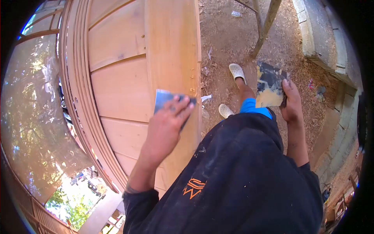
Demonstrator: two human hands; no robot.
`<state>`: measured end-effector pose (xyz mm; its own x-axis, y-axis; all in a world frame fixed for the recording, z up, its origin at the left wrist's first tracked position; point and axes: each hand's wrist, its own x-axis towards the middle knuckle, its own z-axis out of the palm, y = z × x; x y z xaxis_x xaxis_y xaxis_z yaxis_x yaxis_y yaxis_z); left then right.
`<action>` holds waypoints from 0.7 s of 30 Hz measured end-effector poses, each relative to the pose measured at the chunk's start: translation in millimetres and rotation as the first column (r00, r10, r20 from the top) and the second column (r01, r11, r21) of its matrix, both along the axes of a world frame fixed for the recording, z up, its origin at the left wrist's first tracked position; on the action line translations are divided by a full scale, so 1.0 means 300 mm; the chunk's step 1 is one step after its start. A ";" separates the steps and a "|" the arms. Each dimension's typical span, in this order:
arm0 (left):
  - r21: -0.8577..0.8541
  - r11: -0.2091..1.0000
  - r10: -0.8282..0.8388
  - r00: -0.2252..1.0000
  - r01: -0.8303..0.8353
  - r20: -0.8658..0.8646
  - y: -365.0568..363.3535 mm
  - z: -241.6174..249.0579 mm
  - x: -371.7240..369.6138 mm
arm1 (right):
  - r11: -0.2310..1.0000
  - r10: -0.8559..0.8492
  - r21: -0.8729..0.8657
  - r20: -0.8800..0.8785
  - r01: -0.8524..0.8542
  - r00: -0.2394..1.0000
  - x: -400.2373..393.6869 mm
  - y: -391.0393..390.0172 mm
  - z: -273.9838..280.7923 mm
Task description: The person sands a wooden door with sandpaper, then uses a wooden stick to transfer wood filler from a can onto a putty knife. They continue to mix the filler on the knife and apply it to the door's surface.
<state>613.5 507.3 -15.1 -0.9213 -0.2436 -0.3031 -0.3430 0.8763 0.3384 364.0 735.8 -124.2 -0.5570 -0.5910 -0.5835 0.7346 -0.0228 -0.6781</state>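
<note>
A flat metal scraper blade (pixel 163 98) lies against the broad smooth edge board of a wooden panelled door (pixel 171 46). My left hand (pixel 167 121) holds the blade, its fingers pressed over the face of it. Small dabs of tan filler show along the board's right side, just above the blade. Off to the right, away from the door, my right hand (pixel 292 99) grips a dark, square plate (pixel 270 84) smeared with tan filler, thumb on its right edge.
Brown ground with dry debris lies below, with my feet in pale clogs (pixel 237 71). A wooden post (pixel 267 29) stands at the top. Concrete blocks (pixel 307 39) line the right. A translucent sheet (pixel 35 117) hangs at the left.
</note>
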 end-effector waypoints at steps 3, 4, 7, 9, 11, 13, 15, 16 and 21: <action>0.117 0.991 -0.089 0.980 0.069 0.179 0.025 0.065 0.045 | 1.000 -0.021 -0.022 0.052 0.022 0.998 0.039 0.036 0.007; 0.190 0.978 -0.136 0.961 0.091 0.239 -0.003 0.095 0.022 | 0.999 -0.030 -0.032 0.040 0.031 0.999 0.039 0.040 0.000; 0.143 0.987 -0.094 0.979 0.068 0.183 -0.127 0.153 -0.134 | 0.998 -0.041 -0.041 0.022 0.042 0.999 0.033 0.070 -0.018; -0.057 0.991 -0.132 0.979 0.124 -0.155 -0.303 0.096 -0.323 | 0.996 -0.059 -0.060 0.007 0.059 0.998 0.013 0.083 -0.013; -0.109 0.988 -0.126 0.984 0.112 -0.128 -0.490 0.042 -0.545 | 0.994 -0.073 -0.083 -0.001 0.073 0.997 0.006 0.088 0.019; -0.059 0.992 -0.121 0.984 0.114 -0.127 -0.619 -0.012 -0.695 | 0.994 -0.068 -0.094 -0.046 0.063 0.997 0.000 0.097 0.039; 0.008 0.996 -0.085 0.996 0.085 0.004 -0.621 -0.008 -0.749 | 0.993 -0.073 -0.096 -0.069 0.066 0.995 -0.012 0.104 0.049; 0.043 0.997 -0.070 0.995 0.067 0.077 -0.611 -0.002 -0.760 | 0.993 -0.082 -0.091 -0.065 0.076 0.995 -0.015 0.109 0.052; 0.099 0.973 -0.223 0.964 0.210 0.146 -0.414 0.030 -0.505 | 0.997 -0.036 -0.076 -0.062 0.031 0.997 -0.002 0.119 0.053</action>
<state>461.9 383.0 -6.1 -0.8893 -0.0113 -0.4573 -0.2018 0.9069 0.3699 363.5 771.5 -108.2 -0.6113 -0.6122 -0.5015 0.6886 -0.0991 -0.7184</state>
